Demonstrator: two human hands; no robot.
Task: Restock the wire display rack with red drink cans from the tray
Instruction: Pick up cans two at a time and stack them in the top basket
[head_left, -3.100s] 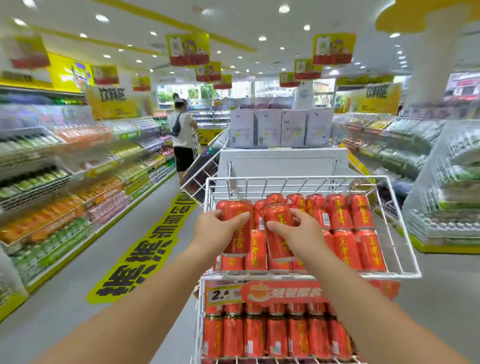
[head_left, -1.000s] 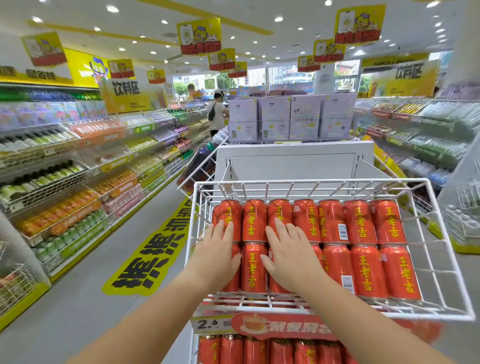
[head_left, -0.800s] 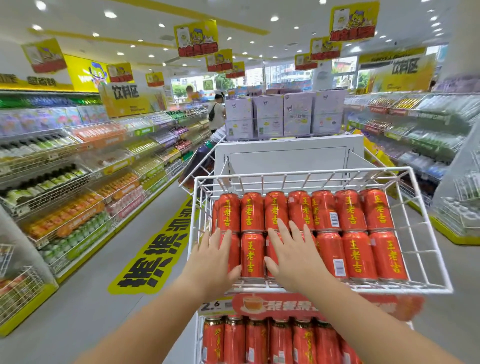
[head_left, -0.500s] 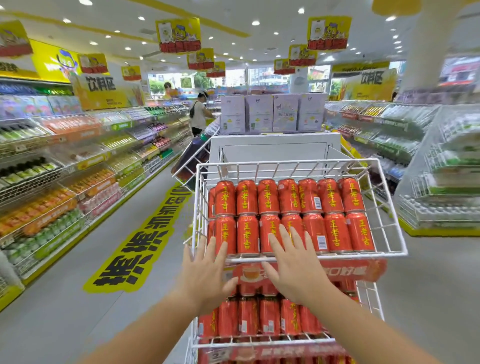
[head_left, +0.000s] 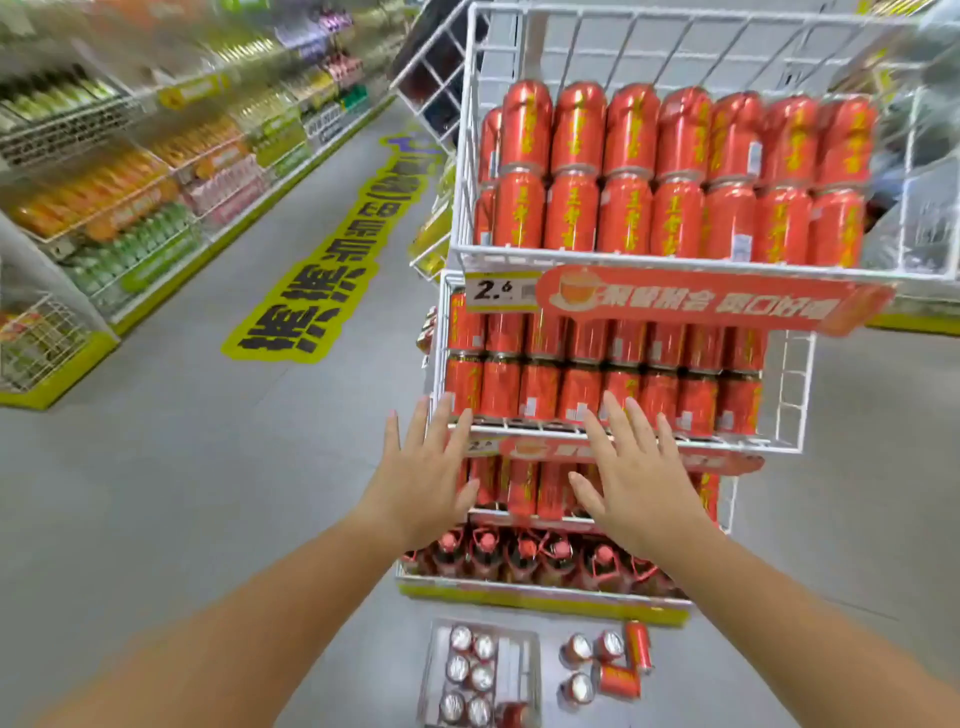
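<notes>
Red cans (head_left: 470, 670) in floor tray (head_left: 434, 675) well below both empty, spread hands (head_left: 530, 483)

Bare floor (head_left: 182, 493) left of rack (head_left: 795, 395) — tiers packed, tray (head_left: 431, 670) and loose cans (head_left: 605, 667) below.

Glossy metal cans (head_left: 625, 218); white coated wire rack (head_left: 675, 267); clear plastic tray (head_left: 432, 670); matt grey floor (head_left: 156, 467).

Both cans were set into the top tier of the wire rack (head_left: 691, 262). The left hand (head_left: 423, 480) and right hand (head_left: 636, 480) were drawn back, emptied and spread. The tray (head_left: 480, 675) on the floor was brought into view.
</notes>
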